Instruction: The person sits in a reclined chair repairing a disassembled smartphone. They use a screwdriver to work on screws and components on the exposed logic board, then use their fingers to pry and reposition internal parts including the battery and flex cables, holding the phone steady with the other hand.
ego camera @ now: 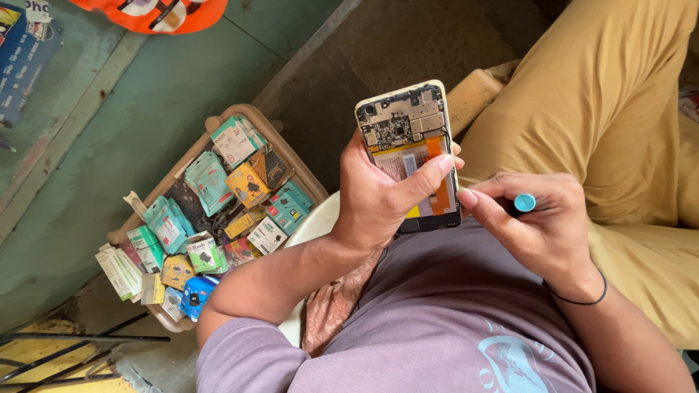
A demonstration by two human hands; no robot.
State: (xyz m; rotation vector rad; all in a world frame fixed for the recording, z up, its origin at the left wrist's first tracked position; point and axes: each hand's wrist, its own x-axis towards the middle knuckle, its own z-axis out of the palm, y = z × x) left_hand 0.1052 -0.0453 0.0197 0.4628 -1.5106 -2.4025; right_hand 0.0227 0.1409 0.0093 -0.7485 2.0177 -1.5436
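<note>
My left hand point(378, 200) grips an opened smartphone point(408, 124) with its back cover off, so the circuit board, battery and an orange flex cable show. The left thumb lies across the battery area. My right hand point(539, 225) is closed around a small tool with a round blue cap point(525, 202), its tip hidden behind the fingers near the phone's lower right edge. A thin black band circles the right wrist. Both hands sit above my lap, over a mauve shirt.
A tan tray point(291, 153) on the green floor to the left holds several small boxed and packeted parts. Mustard trousers point(619, 94) fill the right side. Metal rods point(73, 342) lie at the lower left, an orange item point(156, 14) at the top.
</note>
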